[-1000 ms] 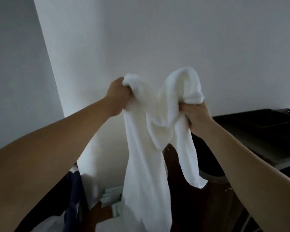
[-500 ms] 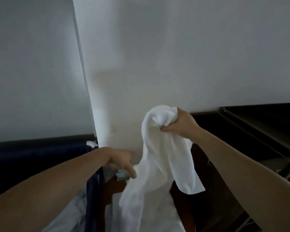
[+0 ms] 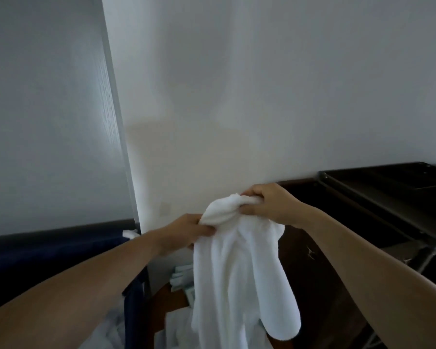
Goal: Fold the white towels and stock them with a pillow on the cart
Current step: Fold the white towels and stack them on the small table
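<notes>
While two bare forearms reach in from the lower corners, the largest thing in view is one pale wall (image 3: 262, 96), plain and unlit, which meets one grey wood-grained panel (image 3: 48, 109) on the left along a slanting edge. Low on the right stands one cart (image 3: 388, 192), dark, with a black tray on top; its far end is cut off by the frame, and only a bit of its metal frame shows underneath. Beside it is one dark brown cabinet (image 3: 312, 260), mostly in shadow. Low on the left runs the navy rim of one fabric bin (image 3: 48, 248), with pale linen inside that is too dim to make out.

One white towel (image 3: 232, 273) hangs in the air in front of the wall, left of the cart and apart from it, bunched at the top and trailing down in loose folds. Its lower end runs off the bottom edge.

Both hands are clamped on that bunched top, close together. The right hand (image 3: 269, 202) is higher, its fingers curled over the crest. The left hand (image 3: 186, 233) sits lower, pinching the cloth at its left side.

Behind the towel lie some small folded white pieces (image 3: 181, 280), partly hidden, so their number cannot be told. One small pale plate (image 3: 164, 209) sits on the wall above the left hand.
</notes>
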A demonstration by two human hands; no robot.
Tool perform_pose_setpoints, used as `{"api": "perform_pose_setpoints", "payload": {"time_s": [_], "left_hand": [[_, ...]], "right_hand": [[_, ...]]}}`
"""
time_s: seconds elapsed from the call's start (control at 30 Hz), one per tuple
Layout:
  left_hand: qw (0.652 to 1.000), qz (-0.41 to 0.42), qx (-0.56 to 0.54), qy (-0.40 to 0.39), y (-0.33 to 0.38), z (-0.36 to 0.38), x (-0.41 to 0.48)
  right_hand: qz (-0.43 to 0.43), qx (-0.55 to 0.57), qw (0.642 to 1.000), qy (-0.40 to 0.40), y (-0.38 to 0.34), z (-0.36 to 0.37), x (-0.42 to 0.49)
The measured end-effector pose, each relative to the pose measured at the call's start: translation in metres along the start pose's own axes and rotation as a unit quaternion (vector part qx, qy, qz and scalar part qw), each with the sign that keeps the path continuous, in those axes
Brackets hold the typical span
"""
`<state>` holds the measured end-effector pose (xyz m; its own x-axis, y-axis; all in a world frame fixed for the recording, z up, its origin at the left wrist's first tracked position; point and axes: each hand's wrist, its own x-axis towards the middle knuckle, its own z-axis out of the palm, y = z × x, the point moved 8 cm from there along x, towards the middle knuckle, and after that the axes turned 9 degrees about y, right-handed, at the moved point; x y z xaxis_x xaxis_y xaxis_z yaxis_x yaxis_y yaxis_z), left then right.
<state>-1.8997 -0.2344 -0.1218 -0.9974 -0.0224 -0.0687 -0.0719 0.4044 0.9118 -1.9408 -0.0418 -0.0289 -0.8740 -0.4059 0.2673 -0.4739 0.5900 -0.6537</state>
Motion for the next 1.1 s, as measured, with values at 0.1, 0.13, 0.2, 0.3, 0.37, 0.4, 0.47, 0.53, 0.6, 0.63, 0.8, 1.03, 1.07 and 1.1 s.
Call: {"api": "perform_pose_setpoints", "payload": {"time_s": [0.1, 0.13, 0.2, 0.3, 0.37, 0.4, 0.47, 0.53, 0.6, 0.63, 0.8, 1.03, 1.07, 1.1], "left_hand": [[0.998, 0.024, 0.037, -0.039, 0.014, -0.004, -0.004], [0.996, 0.036, 0.048, -0.060, 0.020, 0.001, -0.007], [0.992, 0.076, 0.050, -0.092, 0.039, 0.015, -0.015], [0.983, 0.162, 0.081, -0.037, 0.060, 0.029, -0.018], [0.982, 0.169, 0.083, 0.022, 0.065, 0.028, -0.018], [0.981, 0.179, 0.068, 0.019, 0.066, 0.029, -0.018], [0.978, 0.200, 0.058, -0.012, 0.066, 0.034, -0.020], [0.975, 0.194, 0.104, 0.027, 0.059, 0.022, -0.017], [0.985, 0.129, 0.052, 0.103, 0.045, -0.004, -0.009], [0.989, 0.090, -0.010, 0.118, 0.039, -0.013, -0.006], [0.986, -0.007, -0.149, 0.076, 0.038, -0.013, 0.001], [0.991, -0.033, -0.105, 0.080, 0.037, -0.006, 0.006], [0.992, -0.037, -0.100, 0.068, 0.035, -0.002, 0.006], [0.992, -0.046, -0.101, 0.052, 0.036, 0.004, 0.005]], "right_hand": [[0.037, 0.014, 0.998, 0.052, 0.006, -0.008, 0.002], [0.059, 0.020, 0.995, 0.084, 0.007, -0.009, 0.005], [0.106, 0.042, 0.986, 0.118, 0.007, -0.005, 0.006], [0.189, 0.188, 0.957, 0.116, 0.008, 0.006, 0.005], [0.238, 0.312, 0.915, 0.091, 0.006, 0.012, 0.002], [0.256, 0.369, 0.891, 0.075, 0.003, 0.016, 0.001], [0.278, 0.461, 0.841, 0.044, 0.000, 0.022, 0.001], [0.270, 0.477, 0.836, -0.005, -0.006, 0.022, -0.001], [0.220, 0.381, 0.896, -0.053, -0.009, 0.016, -0.005], [0.189, 0.322, 0.926, -0.050, -0.008, 0.012, -0.006], [-0.003, 0.166, 0.986, -0.010, -0.020, 0.006, -0.011], [-0.136, -0.188, 0.969, 0.082, -0.024, 0.008, -0.012], [-0.138, -0.172, 0.965, 0.143, -0.027, -0.002, -0.011], [-0.146, -0.158, 0.960, 0.181, -0.030, -0.010, -0.012]]}}
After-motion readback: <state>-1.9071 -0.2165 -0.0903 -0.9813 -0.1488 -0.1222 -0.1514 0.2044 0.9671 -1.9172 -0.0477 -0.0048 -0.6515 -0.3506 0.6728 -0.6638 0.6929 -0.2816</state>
